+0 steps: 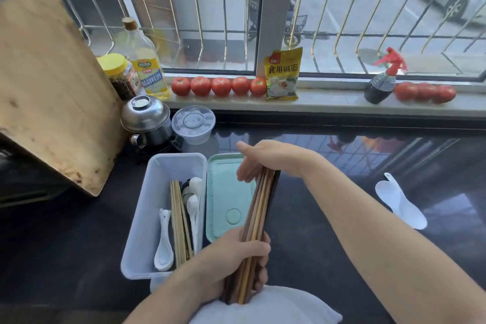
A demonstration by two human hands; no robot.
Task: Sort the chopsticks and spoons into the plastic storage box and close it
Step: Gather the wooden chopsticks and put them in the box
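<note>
Together, left hand (236, 258) and right hand (260, 159) hold a chopstick bundle (260, 208).

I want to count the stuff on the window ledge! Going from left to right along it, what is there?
Jar with a yellow lid → oil bottle → row of five tomatoes → yellow packet → dark spray bottle with a red top → more tomatoes.
</note>
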